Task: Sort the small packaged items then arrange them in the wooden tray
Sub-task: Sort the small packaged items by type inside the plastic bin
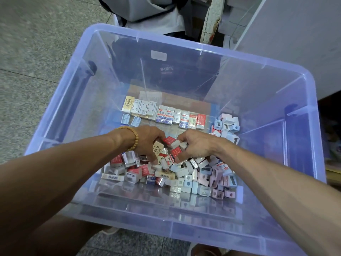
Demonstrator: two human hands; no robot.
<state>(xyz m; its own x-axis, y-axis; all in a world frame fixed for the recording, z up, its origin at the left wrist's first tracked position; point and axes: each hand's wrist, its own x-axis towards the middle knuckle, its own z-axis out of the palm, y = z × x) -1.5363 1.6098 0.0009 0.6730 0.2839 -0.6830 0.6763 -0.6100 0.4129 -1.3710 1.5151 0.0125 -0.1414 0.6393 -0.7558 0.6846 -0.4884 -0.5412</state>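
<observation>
Reaching down into a clear plastic bin (184, 47), both hands are working in the loose pile of small packaged items (166, 174) that is lying along the near wall of the bin floor. The left hand (147, 141), with a bead bracelet (133, 137) on its wrist, is closing its fingers around a cream eraser box (158, 148) and is touching more packs under it. The right hand (195, 145) is curling over the pile and is gripping a red-and-white eraser pack (175, 151) between thumb and fingers; another red pack (170, 140) is sitting between the two hands.

A sorted row of erasers (162, 113) is already standing side by side along the far wall of the bin floor. Two small blue cases (131, 120) are lying just in front of its left end. A heap of pale sharpeners (226, 127) is resting in the far right corner. I cannot see any wooden tray in this view, so the arranging seems to be happening on the bin floor for now.

What could go wrong: each hand is holding more than one pack, so a pack may slip out and fall back into the pile. The red packs and the blue-and-white ones are looking very alike from the side, so a pack could be going to the wrong group. A forearm moving toward the far wall may also be knocking down the standing row.
</observation>
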